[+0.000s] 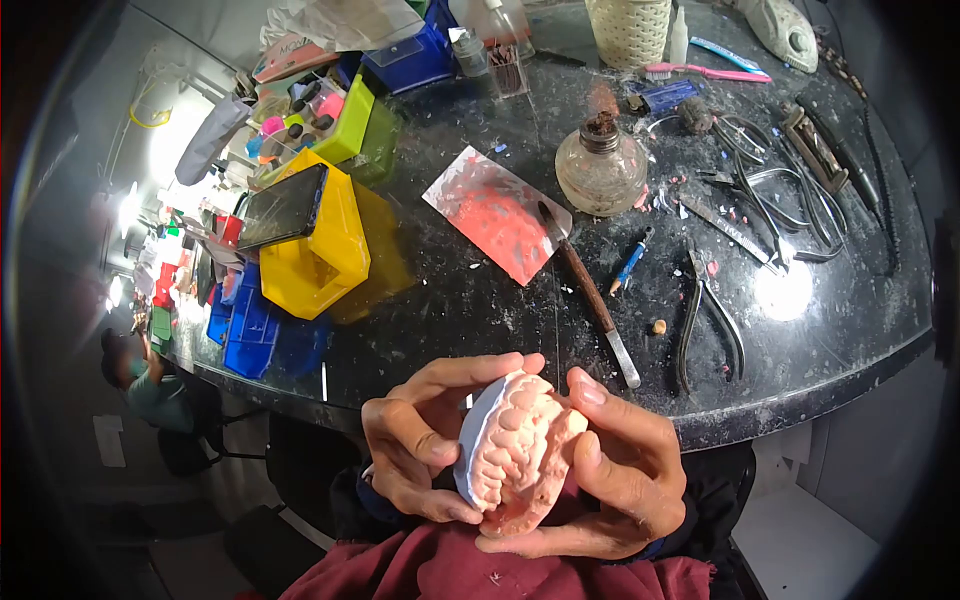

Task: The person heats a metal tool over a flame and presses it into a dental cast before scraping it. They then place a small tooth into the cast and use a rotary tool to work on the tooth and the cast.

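Both hands hold a dental cast [520,440] above my lap, just in front of the table edge. It is peach-coloured, with a row of moulded teeth facing up and a pale bluish-white side on the left. My left hand [415,435] grips that pale side with curled fingers. On the opposite side, my right hand [635,475] has its fingers and thumb against the rough peach edge. Closest on the table are a wax knife [588,290] with a wooden handle and a pair of pliers [705,310]. The cast's underside is hidden.
A red-smeared sheet [495,215], a glass spirit burner [600,170] and a small blue tool [630,265] lie on the black table [460,320]. More pliers [790,200] are at right. Yellow bin [350,250] and blue bin [250,330] stand left. A person [155,390] sits far left.
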Action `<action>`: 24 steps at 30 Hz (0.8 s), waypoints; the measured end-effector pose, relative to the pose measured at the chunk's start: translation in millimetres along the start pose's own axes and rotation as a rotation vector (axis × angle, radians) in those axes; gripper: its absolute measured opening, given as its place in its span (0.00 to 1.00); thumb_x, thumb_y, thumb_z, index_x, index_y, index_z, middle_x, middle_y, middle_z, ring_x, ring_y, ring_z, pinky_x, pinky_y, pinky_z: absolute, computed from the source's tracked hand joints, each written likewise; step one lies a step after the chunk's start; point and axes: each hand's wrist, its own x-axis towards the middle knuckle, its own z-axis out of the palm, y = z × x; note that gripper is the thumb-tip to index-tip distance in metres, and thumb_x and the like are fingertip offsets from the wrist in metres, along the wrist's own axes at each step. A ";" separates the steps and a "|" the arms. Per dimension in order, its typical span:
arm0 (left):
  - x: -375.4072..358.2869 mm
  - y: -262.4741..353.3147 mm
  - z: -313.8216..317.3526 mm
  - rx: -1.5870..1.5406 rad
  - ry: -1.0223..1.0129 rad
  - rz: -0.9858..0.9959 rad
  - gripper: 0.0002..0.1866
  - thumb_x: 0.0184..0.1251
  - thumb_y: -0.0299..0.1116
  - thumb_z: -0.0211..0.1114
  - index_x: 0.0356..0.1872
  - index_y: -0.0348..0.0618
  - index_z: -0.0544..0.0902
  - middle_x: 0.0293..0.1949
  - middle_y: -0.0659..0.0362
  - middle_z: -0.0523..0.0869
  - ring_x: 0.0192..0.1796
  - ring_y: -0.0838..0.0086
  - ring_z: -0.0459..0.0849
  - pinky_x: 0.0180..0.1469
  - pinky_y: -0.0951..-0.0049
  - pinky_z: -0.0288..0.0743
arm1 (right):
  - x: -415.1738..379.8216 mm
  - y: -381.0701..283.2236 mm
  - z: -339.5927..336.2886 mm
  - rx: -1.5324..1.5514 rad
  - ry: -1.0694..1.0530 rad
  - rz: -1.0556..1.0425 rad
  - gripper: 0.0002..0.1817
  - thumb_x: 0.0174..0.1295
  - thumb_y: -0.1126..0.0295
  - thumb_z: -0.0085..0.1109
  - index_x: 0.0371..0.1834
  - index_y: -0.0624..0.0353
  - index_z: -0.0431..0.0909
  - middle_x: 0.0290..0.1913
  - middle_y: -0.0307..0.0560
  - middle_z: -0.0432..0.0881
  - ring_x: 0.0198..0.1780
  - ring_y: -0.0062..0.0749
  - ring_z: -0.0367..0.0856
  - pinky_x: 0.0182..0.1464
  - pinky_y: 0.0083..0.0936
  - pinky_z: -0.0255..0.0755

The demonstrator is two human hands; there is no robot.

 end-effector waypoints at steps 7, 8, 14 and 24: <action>4.2 -16.4 6.5 -0.106 -0.020 0.216 0.26 0.43 0.23 0.75 0.45 0.47 0.73 0.61 0.26 0.61 0.66 0.32 0.58 0.63 0.36 0.59 | -9.4 -8.7 -0.4 -0.153 -0.051 -0.052 0.38 0.26 0.68 0.84 0.45 0.61 0.75 0.53 0.68 0.66 0.59 0.59 0.72 0.54 0.39 0.75; 4.4 -17.4 3.9 -0.110 -0.046 0.226 0.26 0.44 0.23 0.75 0.45 0.47 0.73 0.61 0.26 0.61 0.66 0.32 0.58 0.63 0.36 0.60 | -9.6 -10.4 -1.9 -0.167 -0.071 -0.051 0.36 0.27 0.69 0.83 0.45 0.61 0.75 0.53 0.67 0.67 0.58 0.58 0.73 0.55 0.40 0.75; -5.8 -22.6 12.9 -0.195 0.024 0.254 0.21 0.51 0.31 0.72 0.45 0.48 0.73 0.60 0.31 0.65 0.64 0.31 0.61 0.59 0.36 0.65 | -12.5 -23.4 1.9 -0.212 -0.047 -0.008 0.24 0.35 0.78 0.78 0.40 0.55 0.82 0.49 0.60 0.70 0.54 0.54 0.76 0.61 0.43 0.71; -4.3 -17.4 8.8 -0.043 0.034 0.200 0.24 0.45 0.31 0.76 0.44 0.46 0.76 0.59 0.27 0.66 0.62 0.33 0.65 0.62 0.38 0.60 | -0.4 -6.8 -3.3 -0.182 -0.109 -0.095 0.46 0.22 0.62 0.84 0.52 0.60 0.72 0.52 0.66 0.68 0.53 0.54 0.77 0.55 0.41 0.74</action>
